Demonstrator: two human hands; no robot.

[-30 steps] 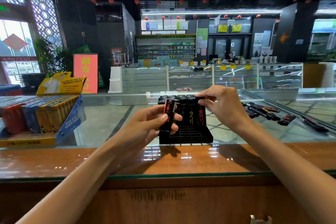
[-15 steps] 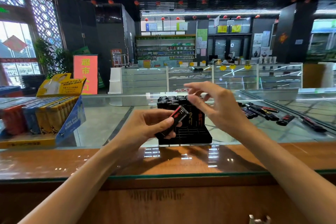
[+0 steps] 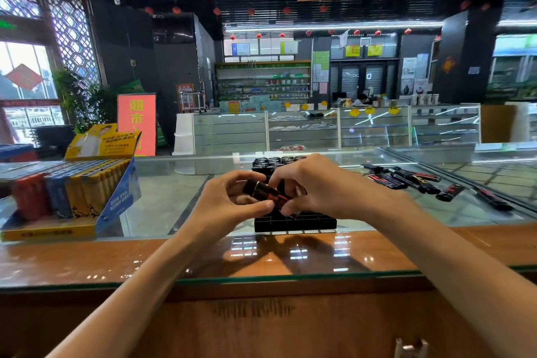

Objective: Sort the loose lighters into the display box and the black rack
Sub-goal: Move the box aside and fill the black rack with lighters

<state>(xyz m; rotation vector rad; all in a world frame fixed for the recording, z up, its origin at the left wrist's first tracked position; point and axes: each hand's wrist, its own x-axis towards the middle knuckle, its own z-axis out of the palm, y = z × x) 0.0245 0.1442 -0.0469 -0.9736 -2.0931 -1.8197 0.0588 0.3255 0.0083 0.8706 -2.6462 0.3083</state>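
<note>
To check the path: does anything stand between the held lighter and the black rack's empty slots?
Nothing visible does. The left hand and right hand hold the lighter above the black rack; its front slots are empty.

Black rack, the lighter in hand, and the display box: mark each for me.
black rack [image 3: 295, 224]: head view, front wall nearest the camera.
held lighter [image 3: 263, 192]: head view, middle of its dark body.
display box [image 3: 122, 197]: head view, blue side panel.
</note>
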